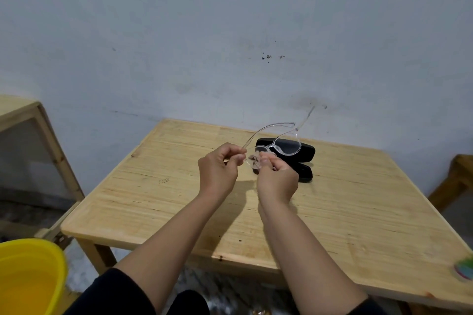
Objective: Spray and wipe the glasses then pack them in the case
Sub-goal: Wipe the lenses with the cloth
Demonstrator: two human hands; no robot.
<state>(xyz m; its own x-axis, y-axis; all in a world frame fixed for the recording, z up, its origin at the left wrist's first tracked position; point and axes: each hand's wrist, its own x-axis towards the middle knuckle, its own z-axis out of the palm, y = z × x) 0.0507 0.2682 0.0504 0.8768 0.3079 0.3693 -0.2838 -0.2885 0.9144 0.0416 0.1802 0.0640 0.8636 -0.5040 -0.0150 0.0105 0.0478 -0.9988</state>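
Both hands up over counter [345, 202]: left grip [219, 170] pinching glasses [280, 144] at hinge, right grip [277, 179] pinching cloth [256, 161] against lens; open black case [304, 161] behind.

Bare room: wooden table [332, 202], scuffed wall [230, 33]

1. The case [294, 158] lies open on the table [179, 199], toward the wall [230, 33].
2. The glasses [279, 140] are above the case.
3. A bucket [28, 276] stands left of the table.

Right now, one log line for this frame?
phase: wiping | left hand: holds glasses | right hand: rubs cloth on lens | case: open on table
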